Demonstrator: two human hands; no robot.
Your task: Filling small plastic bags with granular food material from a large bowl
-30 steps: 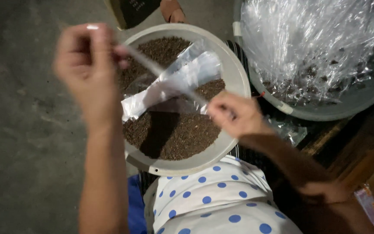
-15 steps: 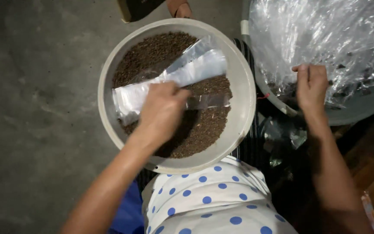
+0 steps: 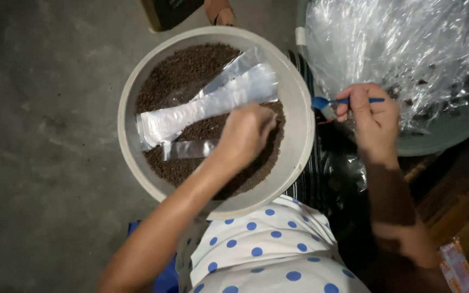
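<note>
A round pale basin (image 3: 294, 157) filled with dark brown granules (image 3: 185, 70) sits on the floor below me. Long clear plastic sleeves (image 3: 213, 100) lie across the granules. My left hand (image 3: 245, 133) reaches into the basin and pinches one narrow clear sleeve (image 3: 188, 148) by its right end, flat on the granules. My right hand (image 3: 370, 119) hovers between the two basins and holds a small blue plastic spoon (image 3: 335, 101), its bowl pointing left.
A second basin (image 3: 446, 133) at the right holds a heap of crinkled clear plastic bags (image 3: 397, 43) with filled dark packets beneath. My polka-dot clothing (image 3: 267, 255) fills the bottom. Grey concrete floor (image 3: 44, 146) lies left. A foot (image 3: 221, 11) shows at top.
My left hand came down from the raised position into the basin with the narrow sleeve. My right hand left the sleeve, went to the right basin, and now holds the blue spoon.
</note>
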